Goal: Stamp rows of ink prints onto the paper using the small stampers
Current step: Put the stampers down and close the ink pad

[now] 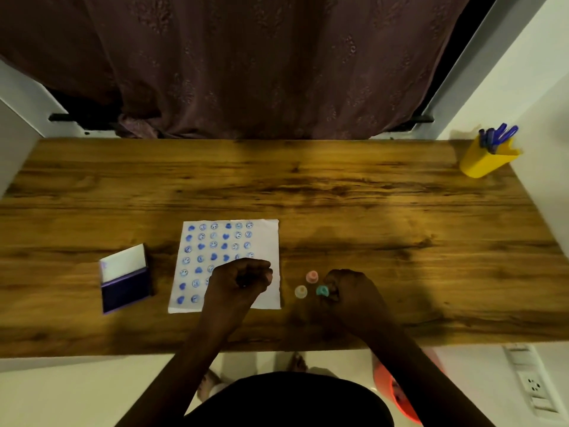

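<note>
The small teal plastic stamper (322, 291) is pinched by the right hand (348, 292), right of the white stamped paper (271, 241); the left hand (243, 280) is closed over it, its contents hidden.

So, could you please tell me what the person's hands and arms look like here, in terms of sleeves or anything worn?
Both forearms are bare up to the bottom edge of the picture, with no sleeves showing. The left hand and right hand wear no gloves. The dim light makes it impossible to tell whether there are rings or a watch.

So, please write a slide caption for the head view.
Left hand over stamped paper; right hand on teal stamper.
</note>
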Demonstrator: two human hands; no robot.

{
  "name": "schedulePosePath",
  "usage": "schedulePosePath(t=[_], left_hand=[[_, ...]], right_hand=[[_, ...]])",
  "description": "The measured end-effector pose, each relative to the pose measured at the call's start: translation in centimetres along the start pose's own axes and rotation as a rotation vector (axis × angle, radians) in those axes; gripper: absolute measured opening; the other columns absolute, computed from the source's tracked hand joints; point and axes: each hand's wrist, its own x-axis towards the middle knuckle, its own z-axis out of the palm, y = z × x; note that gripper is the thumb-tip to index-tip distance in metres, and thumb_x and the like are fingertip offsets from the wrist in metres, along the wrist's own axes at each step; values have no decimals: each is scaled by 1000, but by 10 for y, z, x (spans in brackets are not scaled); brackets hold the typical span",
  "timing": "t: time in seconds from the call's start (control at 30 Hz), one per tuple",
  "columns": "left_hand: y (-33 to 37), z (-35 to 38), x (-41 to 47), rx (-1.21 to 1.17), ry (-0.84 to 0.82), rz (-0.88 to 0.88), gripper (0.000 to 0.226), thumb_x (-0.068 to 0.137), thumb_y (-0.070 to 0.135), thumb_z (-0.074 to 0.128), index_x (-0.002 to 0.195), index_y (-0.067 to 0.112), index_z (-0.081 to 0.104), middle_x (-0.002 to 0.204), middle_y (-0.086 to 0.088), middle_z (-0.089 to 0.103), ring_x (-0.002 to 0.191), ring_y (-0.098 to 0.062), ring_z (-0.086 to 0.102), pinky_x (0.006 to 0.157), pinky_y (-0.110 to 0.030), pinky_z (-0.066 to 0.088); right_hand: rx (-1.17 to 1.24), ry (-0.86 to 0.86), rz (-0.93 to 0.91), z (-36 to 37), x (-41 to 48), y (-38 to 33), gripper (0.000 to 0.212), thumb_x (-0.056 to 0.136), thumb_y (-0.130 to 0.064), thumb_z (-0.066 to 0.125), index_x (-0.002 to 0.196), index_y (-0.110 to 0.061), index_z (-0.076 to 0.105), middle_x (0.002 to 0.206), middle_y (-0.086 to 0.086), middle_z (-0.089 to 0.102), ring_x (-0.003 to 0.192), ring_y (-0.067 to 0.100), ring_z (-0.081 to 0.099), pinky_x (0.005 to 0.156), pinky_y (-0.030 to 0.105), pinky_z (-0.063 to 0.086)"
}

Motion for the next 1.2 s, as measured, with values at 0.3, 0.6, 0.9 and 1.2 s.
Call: schedulePosePath(t=[0.3,0.6,0.9,1.2], left_hand=[[0,-46,2,-57,120,-33,24,86,10,83,97,31,80,95,5,84,90,-16,81,86,-41,66],[-12,-121,-6,1,234,-14,25,89,13,81,95,37,79,93,15,83,85,-8,81,80,-32,64],[-35,-206,-25,12,429,-106,17,96,9,71,111,12,78,104,-11,80,98,-27,77,92,-50,62],[-59,-264,-25,176,446,-78,24,96,13,71,91,36,77,83,23,79,79,4,75,67,-15,58]], right_hand=[[106,207,-109,-21,2,-63,24,89,-48,68,100,-28,74,82,-13,73,68,0,66,64,9,46],[244,163,-203,17,39,-148,18,92,-41,68,99,-27,77,95,-15,77,80,-6,67,72,3,46],[347,-43,-227,71,80,-222,12,91,-35,69,98,-29,77,94,-18,76,86,-5,69,76,14,53],[256,-141,-179,126,115,-278,28,92,-33,70,116,-21,73,113,-6,74,97,5,66,73,10,44]])
